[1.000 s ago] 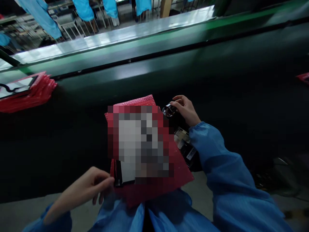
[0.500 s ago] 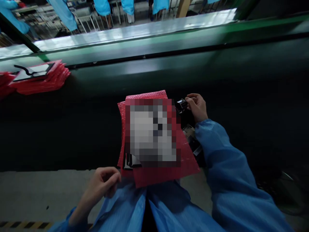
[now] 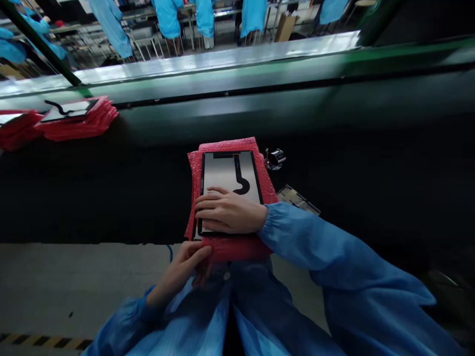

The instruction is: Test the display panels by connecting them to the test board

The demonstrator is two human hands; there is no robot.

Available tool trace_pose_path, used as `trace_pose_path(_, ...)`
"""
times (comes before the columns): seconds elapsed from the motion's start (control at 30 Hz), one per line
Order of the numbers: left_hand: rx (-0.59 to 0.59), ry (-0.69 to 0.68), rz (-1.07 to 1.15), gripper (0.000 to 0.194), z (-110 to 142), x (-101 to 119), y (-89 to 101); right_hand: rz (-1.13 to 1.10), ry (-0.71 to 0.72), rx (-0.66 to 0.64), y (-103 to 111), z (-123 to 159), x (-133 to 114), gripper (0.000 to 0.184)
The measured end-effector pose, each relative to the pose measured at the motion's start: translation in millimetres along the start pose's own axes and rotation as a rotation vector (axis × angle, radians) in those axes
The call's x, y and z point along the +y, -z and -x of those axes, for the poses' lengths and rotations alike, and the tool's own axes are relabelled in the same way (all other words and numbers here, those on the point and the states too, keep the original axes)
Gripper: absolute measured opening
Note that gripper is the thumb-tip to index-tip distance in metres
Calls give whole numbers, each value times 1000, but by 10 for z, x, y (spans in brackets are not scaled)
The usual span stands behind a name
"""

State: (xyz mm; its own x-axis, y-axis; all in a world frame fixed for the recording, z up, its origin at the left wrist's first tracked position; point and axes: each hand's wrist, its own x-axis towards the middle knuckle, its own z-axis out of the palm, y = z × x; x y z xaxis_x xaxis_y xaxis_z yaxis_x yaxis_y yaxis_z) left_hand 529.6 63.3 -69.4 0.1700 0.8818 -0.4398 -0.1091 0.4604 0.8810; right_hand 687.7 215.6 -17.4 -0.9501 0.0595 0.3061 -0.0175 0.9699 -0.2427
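An LCD screen panel (image 3: 217,173), silver-backed with a black border, lies on red bubble-wrap bags (image 3: 267,185) stacked at the near edge of the black work surface. A black ribbon cable (image 3: 239,178) curls across its back. My right hand (image 3: 232,212) rests flat on the panel's lower half, fingers stretched to the left, covering the cable's end. At the near left corner, my left hand (image 3: 191,259) pinches the edge of the top bag between thumb and fingers. Right of the stack sits a small shiny, curled silver piece (image 3: 276,157), which neither hand touches.
A flat, pale part with a dark frame (image 3: 297,199) lies partly under my right sleeve. More red bags with panels (image 3: 79,121) are piled at the far left. Beyond the green rail (image 3: 289,81), people in blue coats (image 3: 168,17) are at benches.
My right hand has let go of the shiny curled piece and moved left onto the panel. My left hand has moved up and right to the bag's near edge and closed on it.
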Motion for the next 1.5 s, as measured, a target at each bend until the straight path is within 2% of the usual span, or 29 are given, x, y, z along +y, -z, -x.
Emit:
trace_pose_path(0.07, 9, -19, 12, 44, 8, 10, 36, 19, -5, -13, -68, -41, 51, 31)
trace_pose_path(0.23, 18, -28, 18, 46, 6, 3, 93, 21, 25, 70, -172, 28, 132, 32)
trace_pose_path(0.33, 40, -10, -68, 44, 37, -6, 192, 20, 36, 90, -184, 52, 109, 32)
trace_pose_path(0.37, 101, -2, -113, 40, 48, -6, 234, 17, 35, 98, -160, 69, 94, 32)
trace_pose_path(0.43, 343, -7, -156, 32, 53, 11, 308, 4, 18, 151, -62, 150, 55, 32)
trace_pose_path(0.5, 569, -53, -62, 33, 21, 76, 347, -19, -21, 265, 80, 317, 5, 35)
trace_pose_path(0.53, 595, -88, 21, 33, -9, 131, 352, -37, -50, 335, 147, 431, -23, 35)
trace_pose_path(0.6, 488, -167, 152, 26, -81, 277, 354, -75, -150, 479, 229, 691, -81, 31)
trace_pose_path(0.67, 365, -228, 153, 24, -153, 438, 387, -111, -333, 618, 200, 936, -137, 26)
trace_pose_path(0.73, 346, -250, 9, 28, -219, 580, 485, -145, -550, 705, 63, 1108, -184, 21)
trace_pose_path(0.83, 415, -279, -366, 34, -354, 749, 717, -221, -772, 711, -221, 1193, -224, 16)
trace_pose_path(0.9, 436, -304, -575, 34, -507, 858, 844, -274, -841, 721, -367, 1177, -232, 17)
trace_pose_path(0.97, 400, -318, -740, 35, -714, 972, 887, -322, -889, 769, -445, 1157, -228, 18)
trace_pose_path(1.1, 320, -331, -944, 40, -1151, 1149, 748, -384, -943, 855, -470, 1192, -196, 18)
trace_pose_path(1.2, 299, -329, -899, 38, -1299, 1186, 628, -355, -960, 898, -455, 1270, -166, 16)
trace_pose_path(1.27, 300, -297, -799, 36, -1268, 1163, 612, -333, -987, 921, -433, 1334, -146, 16)
trace_pose_path(1.3, 341, -253, -690, 33, -1223, 1144, 625, -322, -1004, 934, -416, 1368, -135, 15)
trace_pose_path(1.37, 489, -94, -373, 24, -1105, 1105, 679, -300, -1044, 957, -370, 1439, -107, 15)
trace_pose_path(1.4, 558, 10, -204, 27, -1046, 1089, 713, -290, -1059, 966, -340, 1472, -84, 15)
trace_pose_path(1.43, 617, 115, -69, 34, -995, 1076, 745, -284, -1070, 969, -307, 1499, -53, 15)
trace_pose_path(1.5, 647, 269, 16, 47, -924, 1057, 795, -277, -1088, 967, -231, 1529, 41, 15)
